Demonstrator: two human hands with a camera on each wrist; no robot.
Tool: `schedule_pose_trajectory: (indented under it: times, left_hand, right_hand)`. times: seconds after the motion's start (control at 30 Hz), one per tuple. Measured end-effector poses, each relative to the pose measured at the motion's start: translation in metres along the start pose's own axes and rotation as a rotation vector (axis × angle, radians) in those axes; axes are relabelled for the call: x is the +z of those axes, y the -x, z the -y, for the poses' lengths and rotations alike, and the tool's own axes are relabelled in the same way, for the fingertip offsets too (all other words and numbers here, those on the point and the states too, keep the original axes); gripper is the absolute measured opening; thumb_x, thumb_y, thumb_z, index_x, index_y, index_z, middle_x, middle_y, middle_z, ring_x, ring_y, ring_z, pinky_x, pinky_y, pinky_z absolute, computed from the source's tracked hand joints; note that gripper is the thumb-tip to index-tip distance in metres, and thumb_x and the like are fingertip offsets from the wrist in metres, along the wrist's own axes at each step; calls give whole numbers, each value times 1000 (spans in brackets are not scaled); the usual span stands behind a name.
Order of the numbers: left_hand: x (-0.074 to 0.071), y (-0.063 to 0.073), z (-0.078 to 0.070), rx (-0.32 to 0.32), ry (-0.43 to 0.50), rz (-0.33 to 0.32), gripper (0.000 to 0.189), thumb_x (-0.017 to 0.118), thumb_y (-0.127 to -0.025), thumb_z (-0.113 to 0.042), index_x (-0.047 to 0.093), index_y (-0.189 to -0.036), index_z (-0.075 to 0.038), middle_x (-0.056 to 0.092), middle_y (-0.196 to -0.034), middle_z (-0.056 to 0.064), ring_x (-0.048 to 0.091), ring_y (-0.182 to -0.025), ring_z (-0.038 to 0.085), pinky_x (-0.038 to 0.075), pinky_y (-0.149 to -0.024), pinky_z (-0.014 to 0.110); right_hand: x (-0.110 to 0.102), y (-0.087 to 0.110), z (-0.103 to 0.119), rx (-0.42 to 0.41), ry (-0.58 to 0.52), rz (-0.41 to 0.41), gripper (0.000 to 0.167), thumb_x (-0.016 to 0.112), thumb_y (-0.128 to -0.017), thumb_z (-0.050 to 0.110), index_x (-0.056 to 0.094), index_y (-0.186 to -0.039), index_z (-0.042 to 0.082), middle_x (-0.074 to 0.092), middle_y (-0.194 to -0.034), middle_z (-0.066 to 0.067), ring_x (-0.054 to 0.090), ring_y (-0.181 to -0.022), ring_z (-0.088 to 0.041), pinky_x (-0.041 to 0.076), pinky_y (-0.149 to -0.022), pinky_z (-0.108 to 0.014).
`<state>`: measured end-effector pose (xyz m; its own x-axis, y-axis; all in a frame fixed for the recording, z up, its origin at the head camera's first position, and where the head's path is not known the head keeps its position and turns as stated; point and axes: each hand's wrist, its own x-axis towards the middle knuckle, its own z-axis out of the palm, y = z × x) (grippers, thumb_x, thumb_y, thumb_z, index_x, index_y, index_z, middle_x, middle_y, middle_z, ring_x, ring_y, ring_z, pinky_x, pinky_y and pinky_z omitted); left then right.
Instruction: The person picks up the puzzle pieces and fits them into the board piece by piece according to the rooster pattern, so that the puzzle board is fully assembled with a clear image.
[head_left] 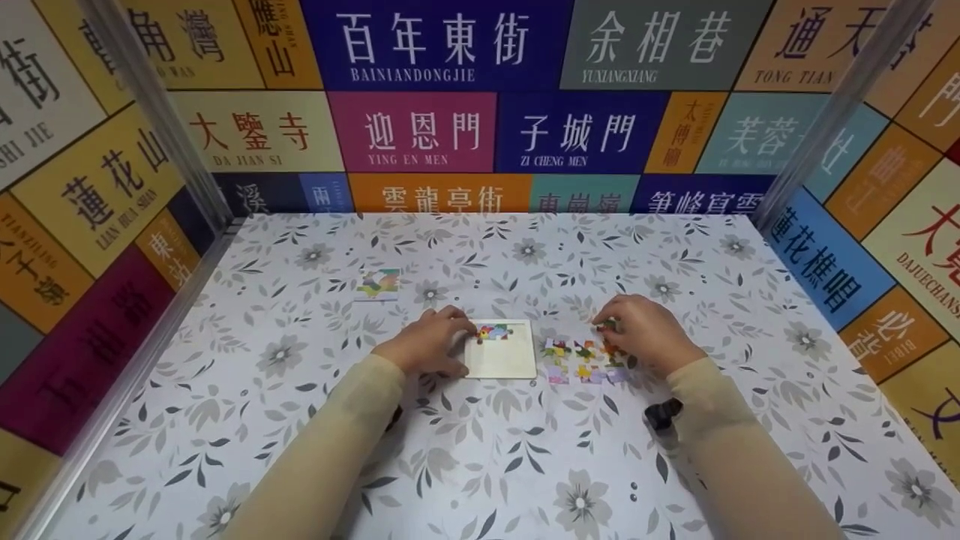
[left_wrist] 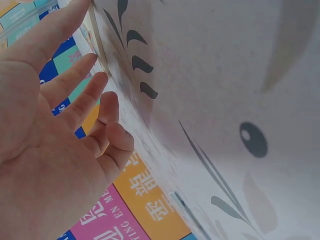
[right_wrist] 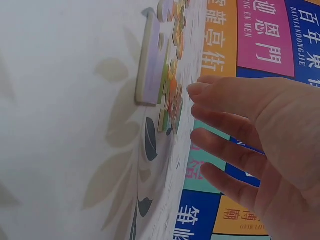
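Note:
A cream puzzle tray [head_left: 501,360] lies at the middle of the table, with a few joined colourful puzzle pieces [head_left: 496,331] along its upper edge. My left hand [head_left: 429,343] touches its left side, thumb near the lower corner and fingertips near the upper one. In the left wrist view those fingers [left_wrist: 75,82] are spread and the last ones bend. To the right of the tray lie several loose jigsaw pieces [head_left: 585,369]. Above their right end hovers my right hand [head_left: 646,334], loosely bent. The right wrist view shows its fingertips just apart from the pieces [right_wrist: 172,100], and nothing visible between them.
A small picture card [head_left: 379,285] lies on the table up and left of the tray. The flower-patterned tablecloth [head_left: 480,465] covers the table. Panels with printed street names [head_left: 420,131] stand at the back and both sides. A black wrist device [head_left: 664,414] shows by the right sleeve.

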<state>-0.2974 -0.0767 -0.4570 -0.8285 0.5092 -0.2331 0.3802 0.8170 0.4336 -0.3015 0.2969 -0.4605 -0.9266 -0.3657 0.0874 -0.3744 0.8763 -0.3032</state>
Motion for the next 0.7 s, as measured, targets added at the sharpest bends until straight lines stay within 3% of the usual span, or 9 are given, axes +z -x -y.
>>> schedule_pose_trajectory:
  times: [0.57,0.7]
  left_hand:
    - [-3,3,-2,26,-24,-15,63,87,-84,-32,63,-141,-23,47,-154,4,43,-140,35,42,-113,54]
    - [-1,1,-2,4,-34,-11,63,87,-84,-33,62,-141,-25,47,-155,2,43,-139,33,43,-112,52]
  right_hand:
    - [-4,2,-8,69,8,32,19,78,-88,10,81,-107,11,75,-112,-10,69,-108,-32,54,-95,-55]
    - [-3,3,-10,79,-6,42,19,77,-88,9,81,-106,11,75,-111,-10,69,-105,-32,54,-94,-55]
